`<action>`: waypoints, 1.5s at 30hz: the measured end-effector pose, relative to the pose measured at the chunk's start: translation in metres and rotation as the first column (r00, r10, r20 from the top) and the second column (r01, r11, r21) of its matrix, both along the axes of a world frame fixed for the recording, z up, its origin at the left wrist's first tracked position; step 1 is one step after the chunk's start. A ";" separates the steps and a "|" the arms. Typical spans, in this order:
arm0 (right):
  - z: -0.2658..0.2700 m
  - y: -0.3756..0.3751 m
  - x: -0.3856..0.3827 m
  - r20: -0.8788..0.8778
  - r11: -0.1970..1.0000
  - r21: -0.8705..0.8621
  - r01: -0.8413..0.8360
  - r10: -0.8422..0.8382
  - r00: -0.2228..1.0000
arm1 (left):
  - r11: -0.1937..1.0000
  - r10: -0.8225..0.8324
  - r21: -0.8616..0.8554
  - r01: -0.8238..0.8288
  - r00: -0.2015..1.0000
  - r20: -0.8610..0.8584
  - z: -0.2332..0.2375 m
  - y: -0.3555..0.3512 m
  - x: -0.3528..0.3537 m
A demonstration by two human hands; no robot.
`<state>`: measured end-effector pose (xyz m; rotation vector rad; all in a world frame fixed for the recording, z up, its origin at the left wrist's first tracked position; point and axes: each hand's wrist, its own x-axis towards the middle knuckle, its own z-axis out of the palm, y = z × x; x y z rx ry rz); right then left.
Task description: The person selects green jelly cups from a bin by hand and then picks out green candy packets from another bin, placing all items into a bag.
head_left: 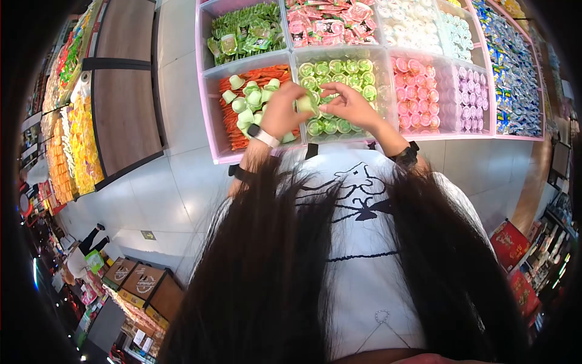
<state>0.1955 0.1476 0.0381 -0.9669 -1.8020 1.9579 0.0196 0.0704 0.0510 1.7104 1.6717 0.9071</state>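
My left hand [282, 110] is closed around a small green jelly cup [303, 104] held over the wall between two bins. My right hand [350, 104] hovers just right of it, fingers curled toward the same cup, above the bin of green jelly cups [339, 71]. Left of that, several loose green cups [247, 97] lie on orange packets [267, 75] in the neighbouring bin. A white watch sits on my left wrist, a dark band on my right. Long dark hair hangs in front of my white shirt.
A pink-framed display [209, 130] holds more bins: green packets [245, 30], pink packets [330, 21], white sweets [409, 21], pink cups [417, 85], purple cups [471, 97], blue packets [515, 67]. A wooden counter [124, 97] stands left across a tiled aisle. Cardboard boxes [142, 282] sit lower left.
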 end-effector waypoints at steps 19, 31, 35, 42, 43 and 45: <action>-0.051 0.017 0.083 0.826 0.720 0.489 -0.491 -0.202 0.527 | 0.995 -0.085 -0.042 0.087 0.995 0.048 -0.022 0.005 0.036; -0.081 0.021 0.067 0.894 0.748 0.411 -0.521 -0.220 0.389 | 0.994 0.042 -0.096 -0.042 0.999 0.003 -0.021 -0.013 0.012; -0.092 0.020 0.072 0.837 0.703 0.508 -0.497 -0.265 0.479 | 0.985 0.075 -0.156 -0.069 0.997 0.033 -0.027 -0.018 0.004; -0.099 0.016 0.074 0.778 0.698 0.582 -0.417 -0.328 0.536 | 0.968 0.148 -0.217 -0.127 0.986 0.081 -0.028 -0.026 -0.001; -0.096 0.015 0.074 0.753 0.693 0.609 -0.385 -0.354 0.555 | 0.968 0.150 -0.214 -0.132 0.986 0.072 -0.028 -0.028 -0.003; -0.085 0.015 0.075 0.722 0.693 0.634 -0.342 -0.374 0.582 | 0.973 0.183 -0.131 -0.189 0.981 -0.057 -0.039 -0.031 -0.013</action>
